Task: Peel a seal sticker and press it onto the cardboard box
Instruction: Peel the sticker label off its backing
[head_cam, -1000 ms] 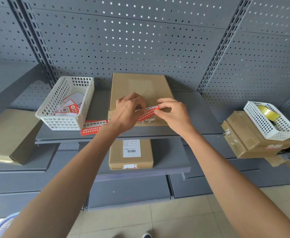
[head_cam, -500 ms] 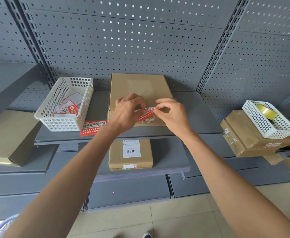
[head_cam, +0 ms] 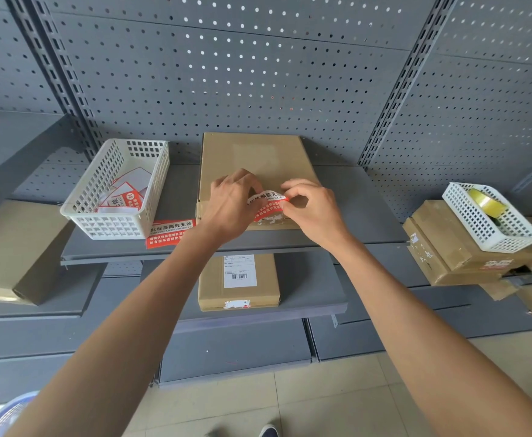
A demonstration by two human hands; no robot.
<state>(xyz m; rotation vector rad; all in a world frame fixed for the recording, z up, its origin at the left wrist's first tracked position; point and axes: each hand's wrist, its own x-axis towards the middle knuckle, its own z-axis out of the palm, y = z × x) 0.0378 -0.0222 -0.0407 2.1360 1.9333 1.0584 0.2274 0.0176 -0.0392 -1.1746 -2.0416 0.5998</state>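
seal sticker point(head_cam: 266, 200) now curling up off its backing vs flat a second ago, pinched by left hand point(head_cam: 231, 206) and right hand point(head_cam: 313, 206) fingers over cardboard box point(head_cam: 255, 159) front edge, so peel underway, not pressed yet

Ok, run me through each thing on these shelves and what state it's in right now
seal sticker: held between both hands, curled above the box's front edge
cardboard box: closed, flat on the shelf
left hand: pinching the sticker
right hand: pinching the sticker
white basket: upright, holds sticker sheets
tape roll: in the right basket
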